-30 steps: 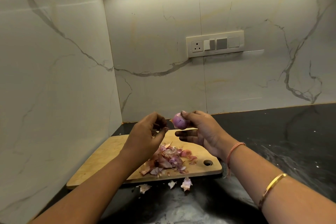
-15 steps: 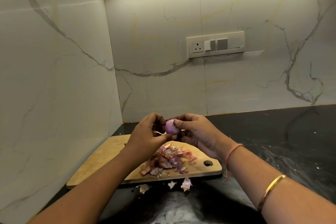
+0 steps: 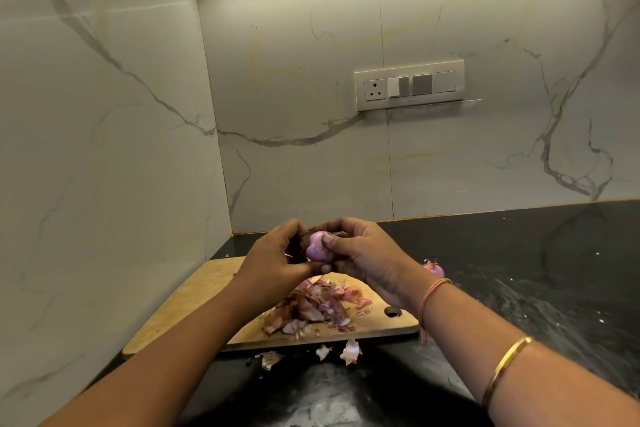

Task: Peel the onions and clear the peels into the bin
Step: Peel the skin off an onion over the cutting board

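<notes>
At the centre of the head view, the left hand and right hand both curl their fingers round one purple onion, held above the counter. Lower centre, one heap of peels lies on one wooden cutting board, with three loose scraps on the counter just in front of it. A second onion sits right of the right wrist.

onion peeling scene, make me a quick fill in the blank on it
The left hand and right hand together hold a small purple ____. The pile of peels lies on the wooden ____. A few stray peels lie on the black ____.
Missing words: onion; board; countertop.
</notes>
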Action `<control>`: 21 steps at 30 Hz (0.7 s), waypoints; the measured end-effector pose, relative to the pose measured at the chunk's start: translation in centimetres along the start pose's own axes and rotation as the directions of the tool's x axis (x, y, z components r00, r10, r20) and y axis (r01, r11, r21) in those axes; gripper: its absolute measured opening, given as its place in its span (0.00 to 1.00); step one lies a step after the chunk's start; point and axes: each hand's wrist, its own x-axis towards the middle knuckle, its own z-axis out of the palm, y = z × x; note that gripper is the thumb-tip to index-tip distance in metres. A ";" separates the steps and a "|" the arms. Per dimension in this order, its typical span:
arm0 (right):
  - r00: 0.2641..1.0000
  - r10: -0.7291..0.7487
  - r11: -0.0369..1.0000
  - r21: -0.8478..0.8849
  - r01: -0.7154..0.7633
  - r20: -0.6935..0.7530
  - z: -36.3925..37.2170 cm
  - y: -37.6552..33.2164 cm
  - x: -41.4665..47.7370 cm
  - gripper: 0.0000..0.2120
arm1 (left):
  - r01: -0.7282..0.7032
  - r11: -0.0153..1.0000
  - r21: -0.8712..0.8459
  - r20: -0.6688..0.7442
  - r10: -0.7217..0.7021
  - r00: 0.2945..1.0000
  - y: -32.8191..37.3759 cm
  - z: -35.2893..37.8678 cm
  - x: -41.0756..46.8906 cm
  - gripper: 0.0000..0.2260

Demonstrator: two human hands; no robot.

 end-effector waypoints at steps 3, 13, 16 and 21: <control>1.000 -0.011 0.999 -0.033 0.011 -0.013 0.0 0.0 0.1 0.06 | 0.006 1.000 0.004 0.003 -0.006 1.000 0.1 0.0 0.1 0.13; 0.982 -0.059 0.998 -0.043 0.052 -0.179 -0.4 -0.2 0.2 0.03 | -0.006 0.997 -0.075 -0.180 -0.007 0.984 -0.8 -0.6 0.4 0.13; 0.982 -0.038 0.998 -0.062 0.027 -0.187 -0.1 -0.2 0.1 0.02 | 0.037 0.999 -0.015 -0.118 -0.039 0.992 -1.2 -0.6 0.4 0.11; 0.978 -0.028 0.984 -0.176 -0.009 -0.206 -0.4 0.0 -0.1 0.06 | 0.077 0.996 0.049 -0.009 -0.077 0.997 -0.7 -0.1 0.2 0.09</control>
